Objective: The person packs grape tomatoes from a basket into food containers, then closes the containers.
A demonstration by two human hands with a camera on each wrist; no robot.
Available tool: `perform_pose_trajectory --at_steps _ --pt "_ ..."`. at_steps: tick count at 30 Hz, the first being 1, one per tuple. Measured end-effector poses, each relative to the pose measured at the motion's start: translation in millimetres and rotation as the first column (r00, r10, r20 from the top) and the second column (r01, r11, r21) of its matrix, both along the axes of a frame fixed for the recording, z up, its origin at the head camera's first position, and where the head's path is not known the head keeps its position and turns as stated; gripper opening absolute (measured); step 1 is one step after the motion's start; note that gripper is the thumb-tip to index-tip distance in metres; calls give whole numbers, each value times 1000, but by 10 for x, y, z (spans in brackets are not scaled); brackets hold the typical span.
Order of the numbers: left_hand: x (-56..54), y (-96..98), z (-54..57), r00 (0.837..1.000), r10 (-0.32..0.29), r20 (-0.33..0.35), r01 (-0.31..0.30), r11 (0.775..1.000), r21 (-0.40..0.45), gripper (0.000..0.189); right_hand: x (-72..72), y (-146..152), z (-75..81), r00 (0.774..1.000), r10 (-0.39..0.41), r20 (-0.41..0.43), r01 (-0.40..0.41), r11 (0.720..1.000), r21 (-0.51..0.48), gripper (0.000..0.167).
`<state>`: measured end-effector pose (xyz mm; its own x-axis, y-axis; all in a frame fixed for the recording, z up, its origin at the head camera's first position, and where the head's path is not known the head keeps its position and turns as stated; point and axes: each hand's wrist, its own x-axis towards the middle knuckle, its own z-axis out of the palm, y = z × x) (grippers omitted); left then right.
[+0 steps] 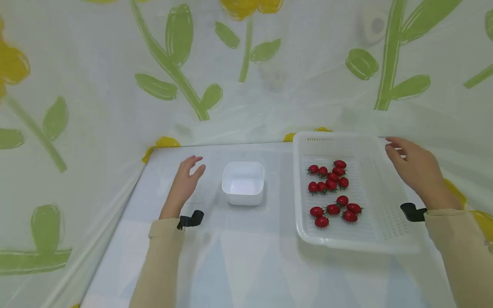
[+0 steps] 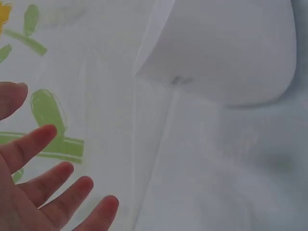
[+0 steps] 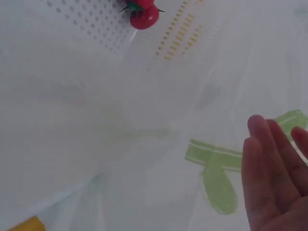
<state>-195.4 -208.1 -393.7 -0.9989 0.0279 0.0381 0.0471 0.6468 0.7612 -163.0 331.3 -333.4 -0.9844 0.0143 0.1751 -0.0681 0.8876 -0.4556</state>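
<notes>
Left of a small white square bowl point(image 1: 243, 199), my left hand point(image 1: 185, 182) hovers with relaxed, spread fingers and holds nothing. The left wrist view shows that hand's fingers point(image 2: 36, 180) apart from the bowl's side point(image 2: 231, 53). My right hand point(image 1: 417, 169) is at the right rim of a white perforated basket point(image 1: 358, 244), its fingers loosely bent and nothing in them; whether it touches the rim I cannot tell. Several red cherry tomatoes point(image 1: 332, 185) with green stems lie in the basket's left half. In the right wrist view, a tomato point(image 3: 144, 18) shows at the top, away from the hand point(image 3: 276, 178).
Both things stand on a pale table point(image 1: 246, 248) with a faint triangle pattern. A whitish sheet point(image 1: 300, 94) printed with green stems and yellow flowers hangs behind and at the sides. Black wrist mounts point(image 1: 191, 219) are on both sleeves.
</notes>
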Motion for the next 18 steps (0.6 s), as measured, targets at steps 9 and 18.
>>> perform_pose_trajectory --at_steps 9,18 --pt "245 406 -503 988 -74 139 -5 869 496 67 -22 -237 -294 1000 1 31 5 982 -190 48" --pt "226 688 -801 969 -175 173 38 802 596 81 -361 -557 -533 964 171 203 -110 953 -282 57"
